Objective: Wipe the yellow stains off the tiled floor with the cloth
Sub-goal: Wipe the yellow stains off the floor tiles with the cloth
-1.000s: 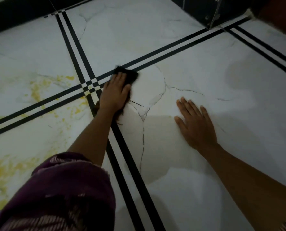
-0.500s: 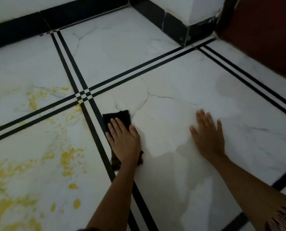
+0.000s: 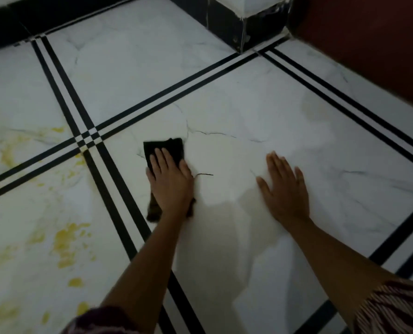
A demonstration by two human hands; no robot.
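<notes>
A dark cloth (image 3: 165, 148) lies flat on the white marble floor tile (image 3: 236, 112), right of the crossing black stripes. My left hand (image 3: 170, 183) presses down on it with the fingers spread over its near part; cloth edges stick out beyond the fingertips and behind the wrist. My right hand (image 3: 283, 189) rests palm down on the same tile, fingers apart, holding nothing. Yellow stains (image 3: 67, 242) spread over the lower left tile, and fainter yellow stains (image 3: 10, 150) mark the tile above it.
Double black stripes (image 3: 87, 138) divide the tiles and cross left of the cloth. A black skirting and a white column base (image 3: 246, 22) stand at the back. A dark red surface (image 3: 369, 44) fills the upper right. A faint damp patch shows on the right part of the tile.
My left hand slid the cloth from the stripe crossing down toward me, then forward and right onto the centre tile. The right hand stayed planted on the tile. The view tilted.
</notes>
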